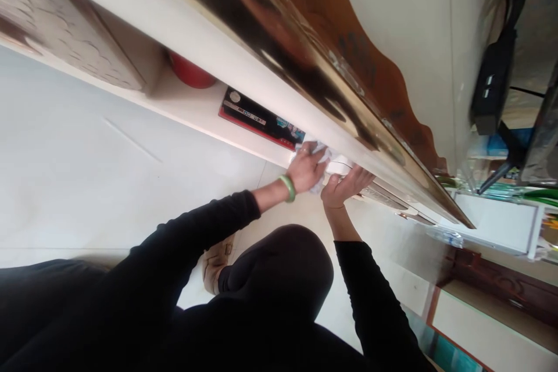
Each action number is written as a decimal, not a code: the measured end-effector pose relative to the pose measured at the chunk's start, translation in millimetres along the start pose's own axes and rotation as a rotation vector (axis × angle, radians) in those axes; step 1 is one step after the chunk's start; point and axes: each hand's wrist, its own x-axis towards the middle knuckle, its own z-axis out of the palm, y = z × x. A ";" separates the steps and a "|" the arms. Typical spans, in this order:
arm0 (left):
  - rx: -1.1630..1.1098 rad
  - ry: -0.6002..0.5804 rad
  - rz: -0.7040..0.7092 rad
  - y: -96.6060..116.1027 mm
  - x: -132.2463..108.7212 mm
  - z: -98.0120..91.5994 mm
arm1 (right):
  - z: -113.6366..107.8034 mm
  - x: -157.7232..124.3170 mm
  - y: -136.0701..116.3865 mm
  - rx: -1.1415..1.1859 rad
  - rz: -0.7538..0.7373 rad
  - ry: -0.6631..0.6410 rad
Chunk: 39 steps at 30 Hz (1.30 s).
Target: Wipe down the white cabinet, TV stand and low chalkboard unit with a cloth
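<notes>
My left hand (306, 167), with a green bangle (288, 187) on the wrist, is closed on a white cloth (321, 156) and presses it against the lower white shelf (196, 106) of a low table. My right hand (346, 186) lies next to it, fingers together, touching the shelf's edge under the glossy brown tabletop (279, 29). Whether the right hand grips anything stays hidden. Both arms wear black sleeves, and my knee (283, 261) is bent below them.
On the shelf lie a flat black and red box (259, 118) and a red round object (189, 71). White floor tiles (87, 157) spread to the left. A dark device with cables (492, 81) and a white cabinet (492, 221) stand at the right.
</notes>
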 end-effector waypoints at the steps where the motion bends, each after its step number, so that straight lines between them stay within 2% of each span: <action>1: 0.017 -0.047 -0.045 -3.3 14.1 -3.9 | 0.5 -0.6 0.8 -0.004 0.013 -0.023; 3: 0.058 -0.120 -0.117 -11.0 38.7 -10.3 | 1.5 -1.2 2.4 -0.017 0.034 -0.060; 5: 0.085 -0.126 -0.159 -16.1 45.3 -13.0 | 2.3 -0.9 3.2 -0.027 0.039 -0.064; 7: 0.092 -0.103 -0.184 -15.8 29.2 -11.4 | 3.1 -0.1 2.7 -0.025 0.031 -0.043; 9: 0.071 -0.084 -0.165 -9.7 -0.5 -6.7 | 3.7 0.3 1.3 -0.016 0.024 -0.016; 12: -0.047 -0.033 -0.011 3.6 -39.4 1.1 | 3.8 -0.4 -0.4 -0.014 0.011 0.026; 14: -0.106 -0.010 0.095 6.7 -50.5 4.4 | 3.5 -1.4 -0.3 -0.023 0.005 0.037; 16: -0.111 0.003 0.115 -0.7 -51.6 5.8 | 3.2 -1.9 0.4 -0.032 0.004 0.029; 21: -0.002 -0.047 -0.160 -33.5 -45.1 5.4 | 3.8 -0.8 1.7 -0.037 0.014 0.007; 23: -0.004 -0.052 -0.143 -28.3 -45.7 6.1 | 3.3 -1.1 1.5 -0.030 0.031 0.002; 26: -0.052 -0.020 0.055 -4.9 -48.2 8.6 | 1.6 -2.9 1.1 -0.018 0.077 -0.023; 28: -0.071 -0.004 0.141 1.7 -49.0 9.2 | 1.1 -4.1 1.4 -0.016 0.105 -0.053; 30: -0.051 -0.006 0.087 -8.1 -48.6 8.0 | 2.0 -4.5 2.1 -0.018 0.106 -0.064; 33: 0.037 -0.055 -0.118 -37.4 -46.2 4.3 | 4.5 -3.3 2.4 -0.017 0.068 -0.008; 35: 0.084 -0.088 -0.193 -46.0 -45.4 2.5 | 5.5 -2.3 1.9 -0.023 0.054 0.021; 37: 0.087 -0.098 -0.171 -37.6 -46.4 2.2 | 5.5 -2.0 1.2 -0.040 0.063 0.010; 39: 0.056 -0.091 -0.069 -19.1 -48.9 2.9 | 4.9 -2.4 1.1 -0.051 0.084 -0.008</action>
